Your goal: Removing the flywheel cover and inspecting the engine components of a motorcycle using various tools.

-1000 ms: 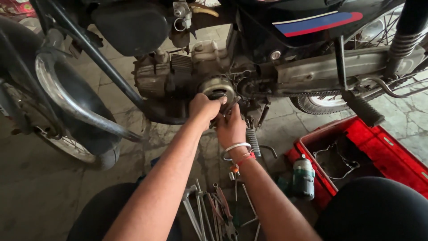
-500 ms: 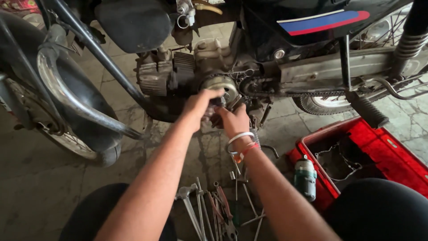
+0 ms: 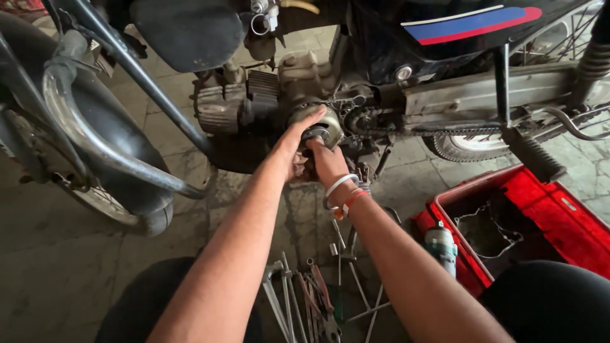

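Both hands shifted slightly up onto the round grey metal engine hub (image 3: 325, 127) at the motorcycle's (image 3: 406, 70) mid-crankcase. Left hand (image 3: 293, 149) cups its top, gripping; right hand (image 3: 323, 160) clasps below. Best pulled evenly, square to the shaft. Hub looks greasy, dull.

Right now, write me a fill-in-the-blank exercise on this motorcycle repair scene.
1. Both hands, the left hand and the right hand, are on the round metal part at the motorcycle's ____.
2. The crate on the floor to the right is ____ in colour.
3. The bangles sit on the ____ wrist.
4. The loose tools lie on the ____ between the forearms.

Missing words: engine; red; right; floor
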